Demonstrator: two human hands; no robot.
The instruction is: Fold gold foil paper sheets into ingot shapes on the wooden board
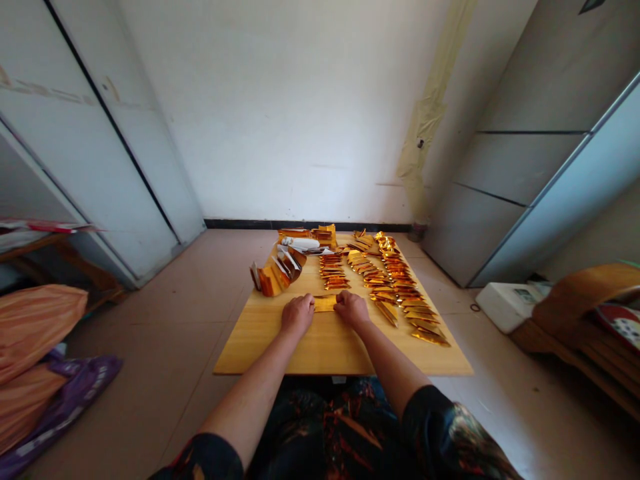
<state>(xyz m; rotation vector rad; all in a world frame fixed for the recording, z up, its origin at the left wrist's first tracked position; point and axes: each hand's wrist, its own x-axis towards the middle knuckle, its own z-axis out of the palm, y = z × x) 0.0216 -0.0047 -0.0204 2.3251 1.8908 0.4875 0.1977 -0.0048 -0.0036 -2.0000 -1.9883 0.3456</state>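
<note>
Pressing gold foil with left hand and right hand, palms down.

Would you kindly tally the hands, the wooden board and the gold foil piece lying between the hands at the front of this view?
hands: 2 (left hand, right hand)
gold foil piece: 1
wooden board: 1
Total: 4

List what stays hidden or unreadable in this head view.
Head view:
- Gold foil strip on the pale wooden board: ends hidden under the left hand and right hand.
- Crumpled white paper: partly covered by folded gold foil pieces, too small to identify.
- Red-and-white patterned cloth: cut off by the right edge.
- Label on the white plastic box: too small to read.
</note>
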